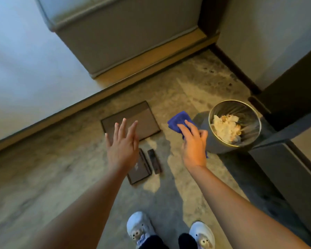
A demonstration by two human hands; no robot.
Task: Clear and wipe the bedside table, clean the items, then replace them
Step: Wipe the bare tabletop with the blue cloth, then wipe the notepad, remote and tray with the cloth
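Items from the bedside, logged nearest first: I see two white shoes (140, 226) on the carpet (43, 177) at the bottom edge. Under my left hand (121, 147), fingers spread and empty, lie a dark notebook (139, 172) and, just right of it, a slim remote (154, 162). Beyond that hand's fingertips, a flat dark tray (144, 121). My right hand (194, 146) grips a blue cloth (178, 121). Just right of it stands a round bin (221, 141) holding crumpled paper. Farthest: the bed base (133, 42).
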